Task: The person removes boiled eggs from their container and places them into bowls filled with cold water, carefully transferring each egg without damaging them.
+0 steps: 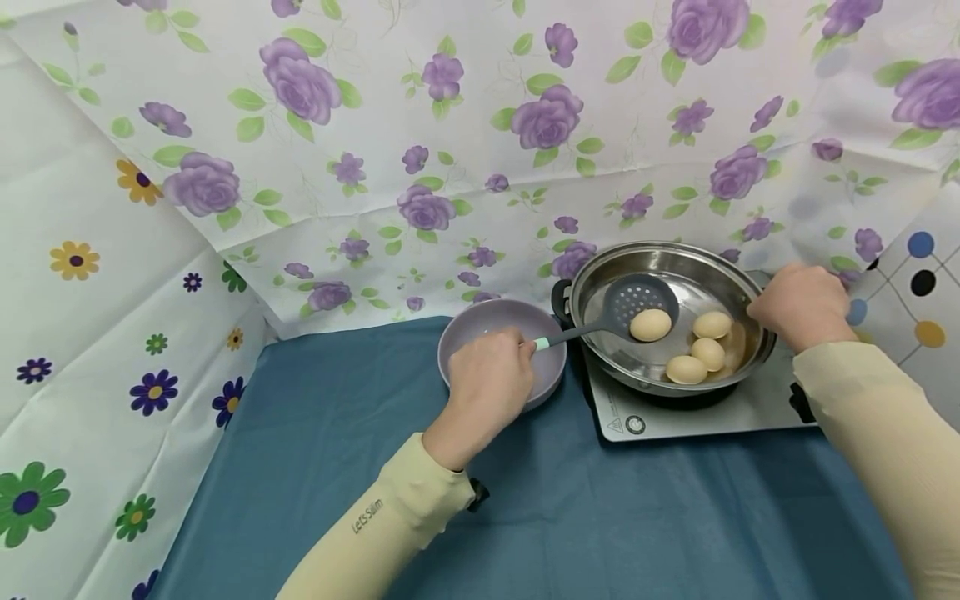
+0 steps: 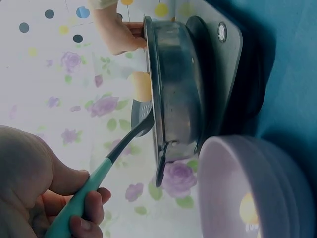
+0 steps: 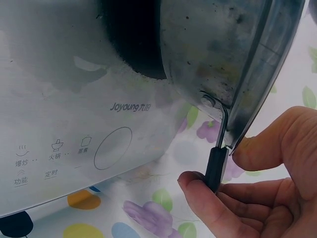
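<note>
The grey perforated skimmer (image 1: 617, 310) carries one egg (image 1: 650, 325) above the steel pan (image 1: 637, 358), in which three more eggs (image 1: 707, 354) lie toward the right. Your left hand (image 1: 491, 375), over the mauve bowl (image 2: 213, 153), has its fingers clamped on the skimmer's mint-green handle (image 2: 81, 198); your right hand (image 1: 806, 304) pinches the pan's black side handle (image 3: 215, 168) between thumb and fingers. The bowl stands just left of the pan and contains at least one egg (image 2: 248, 208). Beneath the pan, the silver cooker (image 1: 750, 412) is marked "Joyoung 九阳"; its panel reads 爆炒, 火锅, 功能 and 定时, one further label being too small to read. Your left sleeve (image 1: 367, 517) bears "Let's Slim". Blue cloth (image 1: 337, 433) covers the counter; purple-rose sheeting (image 1: 465, 150) hangs behind, daisy-patterned sheeting (image 1: 97, 333) at left, dotted sheeting (image 1: 896, 308) at right.
</note>
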`<state>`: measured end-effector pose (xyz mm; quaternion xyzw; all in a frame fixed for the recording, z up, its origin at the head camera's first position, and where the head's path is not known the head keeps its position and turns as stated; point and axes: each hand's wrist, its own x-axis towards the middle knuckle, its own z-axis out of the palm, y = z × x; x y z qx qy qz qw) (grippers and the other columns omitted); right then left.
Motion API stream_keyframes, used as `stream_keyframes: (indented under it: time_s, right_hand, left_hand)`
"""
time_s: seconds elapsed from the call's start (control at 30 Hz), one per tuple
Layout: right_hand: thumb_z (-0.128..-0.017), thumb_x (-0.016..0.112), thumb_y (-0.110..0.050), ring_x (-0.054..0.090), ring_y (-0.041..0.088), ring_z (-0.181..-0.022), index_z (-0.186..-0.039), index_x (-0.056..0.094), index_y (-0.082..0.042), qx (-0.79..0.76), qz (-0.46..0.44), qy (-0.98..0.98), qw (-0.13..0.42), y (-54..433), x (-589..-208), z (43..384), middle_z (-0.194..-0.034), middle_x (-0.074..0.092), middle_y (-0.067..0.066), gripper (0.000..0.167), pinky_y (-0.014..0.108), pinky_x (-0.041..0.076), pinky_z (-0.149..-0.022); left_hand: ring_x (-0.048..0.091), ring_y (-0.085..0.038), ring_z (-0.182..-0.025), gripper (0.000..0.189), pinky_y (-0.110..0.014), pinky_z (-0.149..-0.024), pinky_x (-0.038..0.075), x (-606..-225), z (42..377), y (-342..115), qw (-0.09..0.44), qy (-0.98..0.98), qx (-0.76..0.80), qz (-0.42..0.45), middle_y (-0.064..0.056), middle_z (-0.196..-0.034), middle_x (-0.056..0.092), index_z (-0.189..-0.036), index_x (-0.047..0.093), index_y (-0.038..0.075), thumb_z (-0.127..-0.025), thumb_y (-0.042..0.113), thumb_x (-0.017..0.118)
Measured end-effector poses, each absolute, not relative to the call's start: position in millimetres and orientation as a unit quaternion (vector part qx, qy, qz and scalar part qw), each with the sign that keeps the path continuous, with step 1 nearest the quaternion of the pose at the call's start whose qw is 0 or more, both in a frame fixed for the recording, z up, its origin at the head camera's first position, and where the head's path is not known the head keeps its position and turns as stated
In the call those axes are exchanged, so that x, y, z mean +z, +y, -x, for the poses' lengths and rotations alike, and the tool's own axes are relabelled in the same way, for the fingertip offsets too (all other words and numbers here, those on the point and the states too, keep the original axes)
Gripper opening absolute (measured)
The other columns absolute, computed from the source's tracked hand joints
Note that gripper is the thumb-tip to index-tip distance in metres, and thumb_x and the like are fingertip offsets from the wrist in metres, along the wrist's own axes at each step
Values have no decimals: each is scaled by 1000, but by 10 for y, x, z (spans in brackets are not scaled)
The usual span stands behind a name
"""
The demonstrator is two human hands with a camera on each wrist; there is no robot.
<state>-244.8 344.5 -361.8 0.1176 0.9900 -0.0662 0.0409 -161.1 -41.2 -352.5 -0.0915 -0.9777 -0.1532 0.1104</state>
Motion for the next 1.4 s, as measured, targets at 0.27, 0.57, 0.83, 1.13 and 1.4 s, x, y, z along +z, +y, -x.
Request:
stream_keyframes:
  time_s: [0.27, 0.57, 0.83, 1.13, 1.4]
  right_hand:
    - [-77, 63, -35, 57, 44, -67, -84, 57, 12, -68, -118, 990, 40, 3468, -3642, 2463, -85, 55, 37, 49, 42, 44, -44]
    - [-77, 61, -32, 56, 42, -65, -80, 57, 9, -68, -119, 990, 39, 3466, -3656, 2470, -84, 55, 35, 41, 42, 44, -44]
    - [-77, 59, -29, 56, 41, -64, -78, 56, 9, -66, -119, 990, 36, 3451, -3653, 2462, -82, 55, 34, 38, 41, 44, -44]
    - [-78, 60, -30, 54, 39, -63, -78, 55, 8, -68, -120, 990, 40, 3437, -3645, 2436, -80, 54, 33, 39, 41, 44, -44]
    - [-79, 59, -31, 54, 39, -62, -77, 55, 7, -66, -121, 990, 43, 3415, -3626, 2423, -78, 53, 32, 38, 41, 44, -44]
  left_hand:
    - [49, -13, -51, 27, -29, -42, 36, -3453, 1582, -621, 138, -977, -139, 86, 6, -57, 48, -71, 60, 22, -94, 33, 53]
    - [47, -10, -50, 24, -27, -43, 35, -3356, 1517, -889, 147, -975, -150, 71, 6, -63, 53, -79, 64, 22, -94, 36, 53]
    - [47, -12, -49, 24, -28, -43, 35, -3320, 1481, -1121, 159, -975, -149, 46, 4, -67, 58, -88, 68, 20, -95, 36, 52]
    - [44, -14, -44, 22, -30, -40, 33, -3337, 1446, -1381, 155, -973, -168, 12, 5, -64, 56, -89, 67, 22, -95, 37, 53]
    - [43, -16, -42, 21, -32, -39, 32, -3399, 1408, -1642, 148, -973, -177, -25, 4, -59, 55, -89, 66, 21, -94, 37, 53]
